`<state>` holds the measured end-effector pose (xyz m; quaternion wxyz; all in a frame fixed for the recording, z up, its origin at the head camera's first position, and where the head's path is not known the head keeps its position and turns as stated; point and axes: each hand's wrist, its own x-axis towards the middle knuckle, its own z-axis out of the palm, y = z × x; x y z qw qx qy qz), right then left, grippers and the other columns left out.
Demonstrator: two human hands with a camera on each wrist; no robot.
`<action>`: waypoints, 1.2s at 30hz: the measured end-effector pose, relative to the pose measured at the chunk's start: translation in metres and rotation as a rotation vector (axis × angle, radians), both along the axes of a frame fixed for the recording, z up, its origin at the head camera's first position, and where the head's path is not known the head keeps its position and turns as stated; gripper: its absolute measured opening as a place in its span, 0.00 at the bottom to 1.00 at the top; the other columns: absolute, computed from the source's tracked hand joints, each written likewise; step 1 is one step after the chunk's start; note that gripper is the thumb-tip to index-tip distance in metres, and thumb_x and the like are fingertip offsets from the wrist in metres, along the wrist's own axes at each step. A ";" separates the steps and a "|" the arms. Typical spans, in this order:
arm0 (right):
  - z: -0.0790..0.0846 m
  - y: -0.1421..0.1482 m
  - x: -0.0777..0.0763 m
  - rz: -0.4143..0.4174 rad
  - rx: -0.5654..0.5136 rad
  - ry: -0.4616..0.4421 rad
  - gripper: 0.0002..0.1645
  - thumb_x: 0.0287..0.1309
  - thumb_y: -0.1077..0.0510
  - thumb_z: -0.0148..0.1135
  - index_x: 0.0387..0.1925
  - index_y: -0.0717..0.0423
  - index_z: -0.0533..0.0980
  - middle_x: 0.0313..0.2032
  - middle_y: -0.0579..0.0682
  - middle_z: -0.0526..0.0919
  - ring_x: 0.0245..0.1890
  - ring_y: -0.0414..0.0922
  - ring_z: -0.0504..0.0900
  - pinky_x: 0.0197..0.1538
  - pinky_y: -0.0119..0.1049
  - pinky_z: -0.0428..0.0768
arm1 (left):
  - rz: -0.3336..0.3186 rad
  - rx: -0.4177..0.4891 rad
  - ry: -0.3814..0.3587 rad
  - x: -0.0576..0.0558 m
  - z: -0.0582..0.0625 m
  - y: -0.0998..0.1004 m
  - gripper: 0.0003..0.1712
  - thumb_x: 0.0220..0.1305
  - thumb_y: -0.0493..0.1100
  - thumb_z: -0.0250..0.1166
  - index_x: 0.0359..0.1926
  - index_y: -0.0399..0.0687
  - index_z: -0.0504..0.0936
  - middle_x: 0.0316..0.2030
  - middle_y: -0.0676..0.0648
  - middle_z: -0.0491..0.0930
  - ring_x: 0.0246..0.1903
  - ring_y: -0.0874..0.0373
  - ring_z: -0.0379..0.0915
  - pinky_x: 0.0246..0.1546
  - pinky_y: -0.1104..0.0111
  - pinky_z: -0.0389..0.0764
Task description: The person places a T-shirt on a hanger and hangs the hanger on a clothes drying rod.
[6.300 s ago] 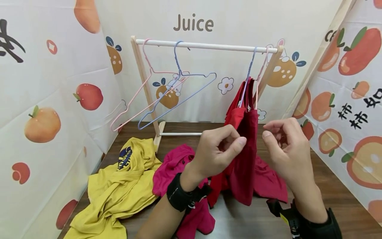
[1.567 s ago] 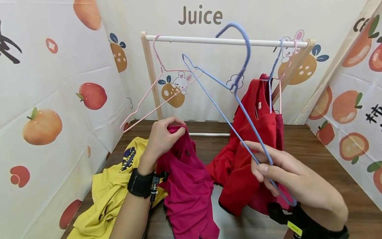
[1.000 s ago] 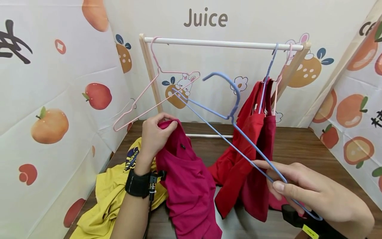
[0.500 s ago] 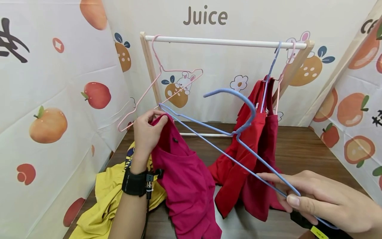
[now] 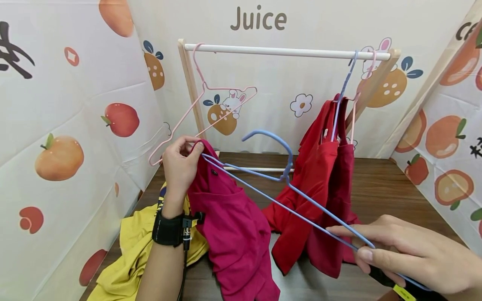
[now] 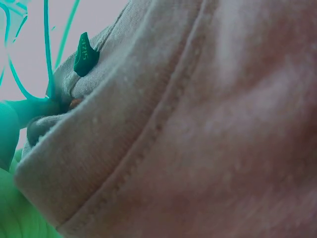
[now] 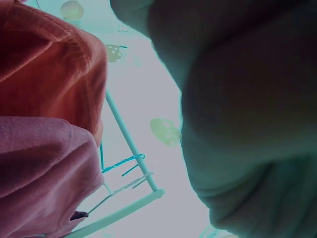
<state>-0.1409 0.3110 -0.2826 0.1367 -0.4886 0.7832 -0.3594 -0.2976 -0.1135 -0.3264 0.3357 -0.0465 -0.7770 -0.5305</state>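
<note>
My left hand (image 5: 180, 165) pinches the neckline of a magenta shirt (image 5: 237, 234) and holds it raised, with the rest of the shirt trailing down over the table. My right hand (image 5: 414, 251) pinches one end of a blue clothes hanger (image 5: 290, 161) between thumb and fingers. The hanger slants up to the left, hook upward, and its far end is at the shirt's neck opening beside my left fingertips. The left wrist view shows the collar cloth (image 6: 124, 134) close up, with a dark size tag (image 6: 86, 55). In the right wrist view, my right hand (image 7: 237, 114) hides the hanger it holds.
A rack with a white bar (image 5: 286, 52) stands behind. On it hang a bare pink hanger (image 5: 180, 121) at left and a red garment (image 5: 312, 184) and a dark red garment (image 5: 340, 188) at right. A yellow shirt (image 5: 135, 251) lies at left.
The blue hanger hung on the bar earlier; now my right hand holds it. It has come down and left to the shirt's neckline. My left hand, empty earlier, has lifted the collar leftward.
</note>
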 end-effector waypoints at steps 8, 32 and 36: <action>-0.007 -0.003 0.007 -0.290 0.207 0.198 0.31 0.72 0.65 0.54 0.68 0.33 0.72 0.28 0.22 0.76 0.39 0.29 0.72 0.34 0.27 0.68 | -0.047 -0.010 0.048 0.002 -0.002 0.004 0.09 0.68 0.44 0.67 0.41 0.46 0.89 0.21 0.49 0.70 0.23 0.55 0.64 0.19 0.72 0.62; -0.001 -0.046 -0.005 -0.186 0.103 -0.057 0.25 0.78 0.63 0.45 0.69 0.40 0.69 0.21 0.33 0.75 0.16 0.24 0.75 0.27 0.27 0.75 | -0.138 -0.134 0.144 0.016 0.003 0.032 0.05 0.63 0.41 0.68 0.33 0.45 0.85 0.20 0.48 0.74 0.21 0.58 0.65 0.21 0.72 0.64; 0.000 -0.054 0.000 -0.238 0.165 0.005 0.20 0.79 0.58 0.47 0.63 0.33 0.70 0.20 0.28 0.74 0.17 0.25 0.75 0.30 0.26 0.73 | -0.119 -0.145 0.192 0.019 0.005 0.034 0.06 0.60 0.40 0.66 0.29 0.43 0.83 0.20 0.47 0.73 0.23 0.58 0.66 0.22 0.72 0.65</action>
